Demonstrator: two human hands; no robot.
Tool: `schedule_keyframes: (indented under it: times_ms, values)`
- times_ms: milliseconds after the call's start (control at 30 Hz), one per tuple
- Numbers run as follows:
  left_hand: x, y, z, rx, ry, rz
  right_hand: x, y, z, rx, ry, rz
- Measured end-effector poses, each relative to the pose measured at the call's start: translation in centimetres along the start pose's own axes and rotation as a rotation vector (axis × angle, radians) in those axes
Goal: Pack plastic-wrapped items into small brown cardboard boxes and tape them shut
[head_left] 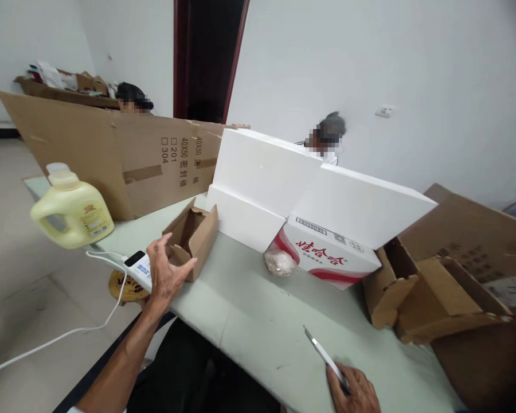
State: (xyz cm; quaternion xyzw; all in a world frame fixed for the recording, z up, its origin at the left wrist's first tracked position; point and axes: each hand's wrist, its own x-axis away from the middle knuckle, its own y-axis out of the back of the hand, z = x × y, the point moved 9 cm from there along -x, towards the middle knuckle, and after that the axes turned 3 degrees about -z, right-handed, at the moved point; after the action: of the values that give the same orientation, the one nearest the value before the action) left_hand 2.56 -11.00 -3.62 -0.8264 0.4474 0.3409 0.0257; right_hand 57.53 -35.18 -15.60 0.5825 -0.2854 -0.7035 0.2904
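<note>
My left hand (pixel 167 274) is open, fingers spread, right beside a small open cardboard box (pixel 193 232) lying on its side near the pale green table's (pixel 258 321) left edge; thumb and fingers frame the box's flap without clearly gripping it. My right hand (pixel 356 391) rests at the table's near edge, closed around a slim white utility knife (pixel 324 355) whose blade points up and left. Just left of my left hand lies a white power bank (pixel 138 267) with a cable (pixel 51 338).
A yellow detergent jug (pixel 72 210) stands far left. Large brown cardboard sheet (pixel 107 149) and white foam panels (pixel 284 183) form a wall at the back. A red-and-white carton (pixel 327 252), a bagged lump (pixel 279 263) and torn boxes (pixel 434 292) sit right. Two people sit behind.
</note>
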Motion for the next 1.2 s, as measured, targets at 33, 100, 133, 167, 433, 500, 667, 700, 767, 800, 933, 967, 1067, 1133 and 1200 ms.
schedule_keyframes:
  times_ms: [33, 100, 133, 167, 433, 500, 667, 700, 767, 800, 933, 967, 1067, 1133, 1200]
  values:
    - [1.2, 0.3, -0.4, 0.031, -0.018, 0.044, 0.0, -0.1, 0.0, 0.002, -0.012, 0.001]
    - [3.2, 0.5, -1.3, 0.094, -0.07, 0.153, -0.1, -0.2, 0.2, 0.006, -0.038, 0.01]
    - [4.1, 0.5, -1.8, 0.126, -0.11, 0.22, -0.2, -0.2, 0.2, 0.008, -0.054, 0.014]
    - [4.8, 0.5, -2.4, 0.157, -0.158, 0.288, -0.2, -0.1, 0.4, 0.009, -0.07, 0.019]
    - [7.3, -0.1, -5.5, 0.419, -0.351, 0.724, -0.9, 0.4, 1.6, -0.019, -0.159, 0.099]
    - [7.6, -0.4, -5.8, 0.468, -0.338, 0.803, -1.1, 0.3, 1.7, -0.026, -0.157, 0.118]
    - [8.7, -1.3, -6.5, 0.535, -0.304, 0.997, -3.2, 1.4, 5.5, -0.17, -0.161, 0.129]
    - [8.8, -1.4, -6.6, 0.543, -0.3, 1.03, -3.9, 2.0, 7.1, -0.258, -0.167, 0.135]
    - [8.8, -1.7, -6.8, 0.551, -0.286, 1.085, -5.6, 3.6, 10.9, -0.41, -0.155, 0.148]
    - [8.6, -1.8, -6.8, 0.551, -0.275, 1.103, -6.4, 4.5, 12.9, -0.455, -0.132, 0.157]
    - [8.0, -2.1, -6.7, 0.538, -0.252, 1.145, -9.3, 7.0, 18.9, -0.519, 0.026, 0.21]
    - [7.8, -2.2, -6.6, 0.535, -0.251, 1.155, -9.8, 7.1, 19.7, -0.523, 0.061, 0.23]
    - [7.6, -2.7, -6.2, 0.528, -0.254, 1.167, -10.8, 6.3, 20.7, -0.565, 0.106, 0.299]
    - [7.5, -3.2, -5.6, 0.521, -0.242, 1.159, -11.4, 5.5, 20.7, -0.623, 0.076, 0.33]
    - [7.3, -4.0, -4.6, 0.53, -0.184, 1.143, -12.1, 4.9, 20.4, -0.685, 0.002, 0.349]
